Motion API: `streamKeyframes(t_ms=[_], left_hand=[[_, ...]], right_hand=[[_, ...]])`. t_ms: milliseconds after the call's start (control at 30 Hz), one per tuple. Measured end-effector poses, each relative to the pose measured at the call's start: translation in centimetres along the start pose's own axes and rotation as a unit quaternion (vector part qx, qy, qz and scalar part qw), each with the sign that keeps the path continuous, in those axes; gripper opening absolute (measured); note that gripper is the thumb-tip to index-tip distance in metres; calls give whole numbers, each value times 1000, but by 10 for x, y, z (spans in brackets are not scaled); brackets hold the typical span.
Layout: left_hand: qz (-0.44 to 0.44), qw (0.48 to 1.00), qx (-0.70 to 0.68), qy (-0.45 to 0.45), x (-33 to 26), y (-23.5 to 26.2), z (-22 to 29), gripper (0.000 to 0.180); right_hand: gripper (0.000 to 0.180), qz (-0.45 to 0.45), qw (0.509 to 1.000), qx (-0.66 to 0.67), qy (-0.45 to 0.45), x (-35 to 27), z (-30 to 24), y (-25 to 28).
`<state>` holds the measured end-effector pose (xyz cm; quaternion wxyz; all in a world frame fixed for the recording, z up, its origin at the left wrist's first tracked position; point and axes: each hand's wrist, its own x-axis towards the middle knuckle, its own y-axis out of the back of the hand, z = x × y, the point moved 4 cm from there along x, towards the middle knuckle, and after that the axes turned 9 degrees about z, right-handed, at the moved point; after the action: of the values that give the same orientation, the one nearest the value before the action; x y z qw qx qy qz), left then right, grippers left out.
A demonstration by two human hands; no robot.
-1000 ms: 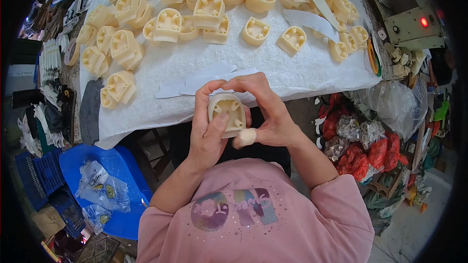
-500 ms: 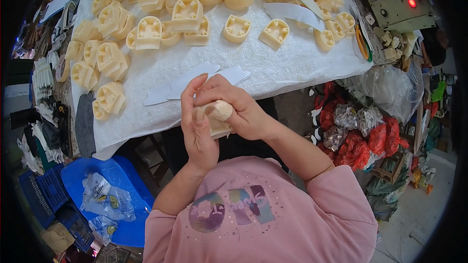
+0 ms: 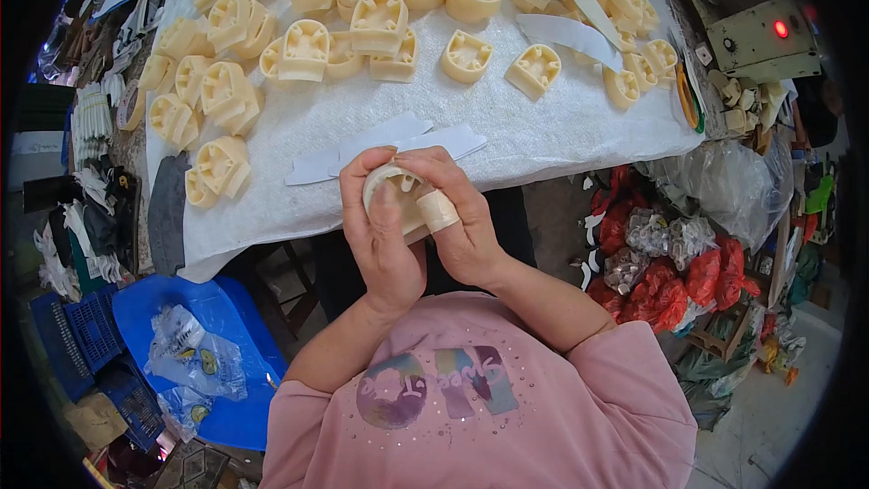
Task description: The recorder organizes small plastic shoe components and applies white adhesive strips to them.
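Both hands hold a cream plastic shoe heel (image 3: 407, 206) in front of my chest, just off the near table edge. It is D-shaped and hollow, with its open side turned up. My left hand (image 3: 385, 258) wraps around its left side, the thumb laid across the opening. On the other side, my right hand (image 3: 469, 231) grips it with curled fingers; a beige wrap (image 3: 438, 210) covers the right thumb. Pale paper-like strips (image 3: 457, 140) lie on the white cloth (image 3: 299, 118) just beyond my fingers. Many similar heels (image 3: 376, 23) are spread farther back.
A dark curved piece (image 3: 169, 213) hangs at the table's left corner. Below it stands a blue chair or tub (image 3: 244, 326) holding clear plastic bags. Red bags (image 3: 652, 285) and clear plastic (image 3: 724, 167) pile up at right, below a metal box (image 3: 760, 41) with a lit red lamp.
The heel has been turned in my hands, so its hollow side now shows. My right thumb has shifted to its near right edge. The whole view has shifted slightly.
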<state>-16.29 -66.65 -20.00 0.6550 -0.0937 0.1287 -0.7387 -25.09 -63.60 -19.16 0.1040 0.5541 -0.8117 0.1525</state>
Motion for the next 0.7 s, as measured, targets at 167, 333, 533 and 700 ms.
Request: streamKeyframes(t_ms=[167,333,533,700], left_hand=[[-27,992,-102,63,-2,-11,9,48],[-45,998,24,-30,-3,4,-2,55],[-61,993,98,-30,1,2,8,69],[-228,942,153,-192,7,11,10,84]], right_hand=[[29,15,922,199,-333,-2,17,8],[28,19,962,159,-223,4,10,3],[29,-33,983,38,-176,13,-4,11],[46,-44,958,-282,-5,33,-33,27]])
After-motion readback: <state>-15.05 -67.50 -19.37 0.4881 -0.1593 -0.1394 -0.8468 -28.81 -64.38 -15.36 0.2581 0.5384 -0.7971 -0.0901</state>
